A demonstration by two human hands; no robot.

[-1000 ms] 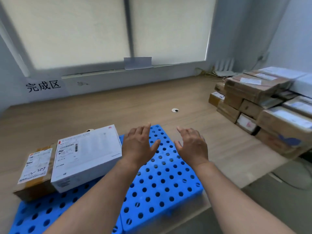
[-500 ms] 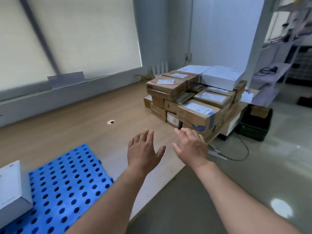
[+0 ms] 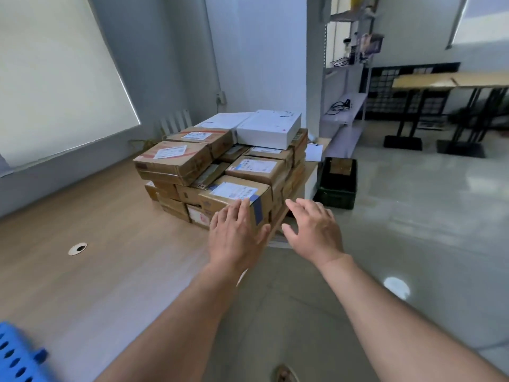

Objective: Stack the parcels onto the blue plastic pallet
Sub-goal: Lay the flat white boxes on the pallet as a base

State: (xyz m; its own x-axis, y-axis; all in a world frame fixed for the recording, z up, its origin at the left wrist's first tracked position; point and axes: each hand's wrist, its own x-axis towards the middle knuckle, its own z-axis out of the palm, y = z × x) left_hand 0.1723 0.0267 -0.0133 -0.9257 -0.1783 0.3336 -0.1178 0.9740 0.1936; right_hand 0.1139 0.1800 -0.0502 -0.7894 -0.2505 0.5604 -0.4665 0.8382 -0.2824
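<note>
The blue pallet (image 3: pixel 15 355) is leaving the view; the left hand (image 3: pixel 234 235) and right hand (image 3: pixel 314 232) are arriving at the nearest brown parcel (image 3: pixel 234 192).

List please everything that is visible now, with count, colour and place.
Brown parcels: many, brown, piled at the table's far end.
White boxes: two, white, atop the pile's back.
Table: one, light wood, under the pile.
Pallet: one, blue, corner at bottom left.
Crate: one, black, floor right of the table.
Shelf unit: one, pale, behind the crate.
Left hand: one, open, at nearest parcel's front corner.
Right hand: one, open, in air beside it.
</note>
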